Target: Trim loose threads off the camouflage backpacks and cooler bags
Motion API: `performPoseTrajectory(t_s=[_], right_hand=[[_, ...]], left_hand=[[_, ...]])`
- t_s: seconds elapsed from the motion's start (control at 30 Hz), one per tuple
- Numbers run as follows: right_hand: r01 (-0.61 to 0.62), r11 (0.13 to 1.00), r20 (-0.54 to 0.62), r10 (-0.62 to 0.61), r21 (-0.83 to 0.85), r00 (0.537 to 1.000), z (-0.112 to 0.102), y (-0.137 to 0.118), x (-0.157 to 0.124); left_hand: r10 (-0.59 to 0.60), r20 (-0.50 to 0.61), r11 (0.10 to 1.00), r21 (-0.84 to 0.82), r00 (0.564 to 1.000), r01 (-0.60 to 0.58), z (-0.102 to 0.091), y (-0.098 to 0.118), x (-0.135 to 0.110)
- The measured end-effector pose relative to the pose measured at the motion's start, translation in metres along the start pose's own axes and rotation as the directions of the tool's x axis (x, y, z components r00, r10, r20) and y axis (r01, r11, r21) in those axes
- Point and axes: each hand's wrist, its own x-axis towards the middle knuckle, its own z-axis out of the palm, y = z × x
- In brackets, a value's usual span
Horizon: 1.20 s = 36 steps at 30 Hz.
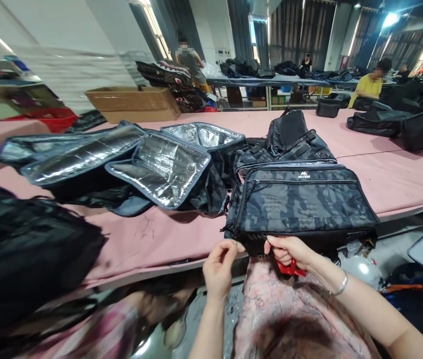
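Note:
A black and grey camouflage bag (301,202) with a MATEIN logo and a front zipper lies at the table's front edge, right before me. My left hand (220,269) is closed in a pinch beside its lower left corner; whatever lies between the fingertips is too small to make out. My right hand (289,250) is closed at the bag's lower edge, thumb and forefinger pinched together. Red-handled scissors (291,268) are tucked in its curled fingers, their blades hidden. Behind this bag sits another dark camouflage bag (293,137) with straps.
Several open bags with silver lining (170,164) lie to the left on the pink-covered table (151,239). A dark bag pile (28,249) is at near left. A cardboard box (132,103) stands behind. Black bags (398,122) lie far right; people work beyond.

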Motion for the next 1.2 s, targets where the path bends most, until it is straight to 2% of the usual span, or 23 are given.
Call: performPoseTrajectory(t_s=[0.07, 0.1, 0.17, 0.27, 0.4, 0.47, 0.7, 0.83, 0.97, 1.07, 1.2], right_hand=[[-0.033, 0.999, 0.047, 0.034, -0.007, 0.998, -0.004, -0.003, 0.0], [-0.052, 0.999, 0.063, 0.053, -0.017, 0.997, -0.006, -0.004, 0.0], [-0.091, 0.995, 0.09, 0.094, -0.04, 0.991, -0.008, -0.004, 0.0], [-0.14, 0.987, 0.107, 0.148, -0.076, 0.983, -0.009, -0.001, -0.001], [-0.192, 0.97, 0.057, 0.203, -0.15, 0.978, -0.007, 0.01, 0.0], [-0.228, 0.955, 0.008, 0.234, -0.19, 0.972, -0.007, 0.018, 0.002], [-0.344, 0.904, -0.146, 0.316, -0.252, 0.937, -0.01, 0.047, 0.019], [-0.368, 0.898, -0.163, 0.336, -0.242, 0.928, -0.011, 0.055, 0.027], [-0.375, 0.899, -0.17, 0.343, -0.227, 0.924, -0.006, 0.056, 0.031], [-0.32, 0.896, -0.265, 0.242, -0.308, 0.933, 0.003, 0.057, 0.036], [-0.254, 0.866, -0.376, 0.084, -0.43, 0.923, 0.013, 0.059, 0.043]], left_hand=[[-0.014, -0.112, 0.995, -0.096, 0.994, 0.003, -0.011, -0.009, -0.008], [-0.026, -0.15, 0.997, -0.081, 0.988, 0.014, -0.016, -0.015, -0.013], [-0.074, -0.199, 0.994, 0.06, 0.977, 0.088, -0.022, -0.026, -0.024], [-0.125, -0.216, 0.936, 0.298, 0.968, 0.188, -0.017, -0.042, -0.037], [-0.083, -0.184, 0.82, 0.546, 0.979, 0.172, -0.003, -0.054, -0.04], [-0.059, -0.174, 0.77, 0.619, 0.983, 0.155, -0.001, -0.055, -0.037], [-0.066, -0.032, 0.753, 0.655, 0.997, 0.071, -0.013, -0.048, -0.031], [-0.095, 0.034, 0.759, 0.649, 0.995, 0.05, -0.018, -0.045, -0.029], [-0.105, 0.042, 0.769, 0.637, 0.994, 0.055, -0.02, -0.045, -0.028], [-0.109, 0.029, 0.78, 0.622, 0.994, 0.067, -0.019, -0.046, -0.027], [-0.123, -0.007, 0.799, 0.592, 0.992, 0.103, -0.02, -0.05, -0.026]])
